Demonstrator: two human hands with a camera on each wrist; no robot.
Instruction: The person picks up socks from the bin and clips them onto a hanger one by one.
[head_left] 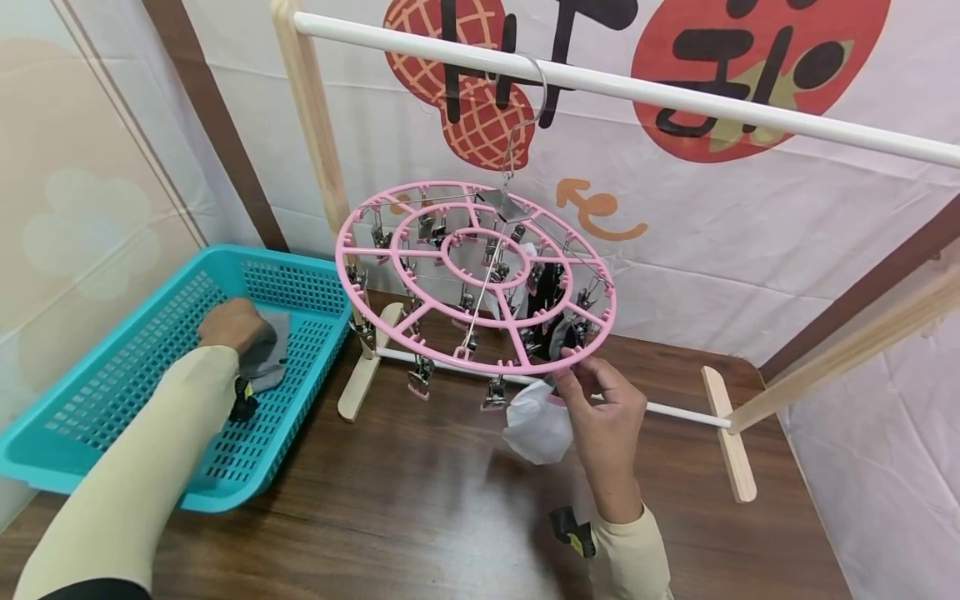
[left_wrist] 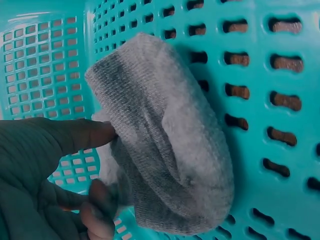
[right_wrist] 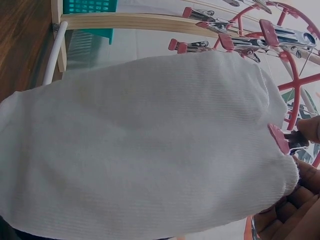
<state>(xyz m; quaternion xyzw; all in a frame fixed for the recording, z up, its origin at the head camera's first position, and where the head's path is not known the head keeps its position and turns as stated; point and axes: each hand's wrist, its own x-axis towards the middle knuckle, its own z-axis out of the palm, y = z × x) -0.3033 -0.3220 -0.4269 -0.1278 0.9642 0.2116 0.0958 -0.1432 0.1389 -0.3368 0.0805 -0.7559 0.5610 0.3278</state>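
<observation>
My left hand (head_left: 234, 323) reaches into the teal basket (head_left: 221, 498) at the left. Its thumb and fingers pinch the edge of a grey sock (left_wrist: 170, 135), which lies folded over against the basket's holes. My right hand (head_left: 611, 408) is at the near right rim of a round pink clip hanger (head_left: 369, 252). There its fingers hold a small metal clip with pink tips (right_wrist: 280, 139). From that clip hangs a white sock (right_wrist: 145, 145), which fills most of the right wrist view.
The hanger hooks over a white rod (head_left: 600, 79) on a wooden frame (head_left: 311, 117). Several clips (head_left: 420, 377) dangle from its rings, and dark pieces of cloth (head_left: 551, 287) hang on its right side. A brown wood-grain surface (head_left: 420, 517) lies underneath.
</observation>
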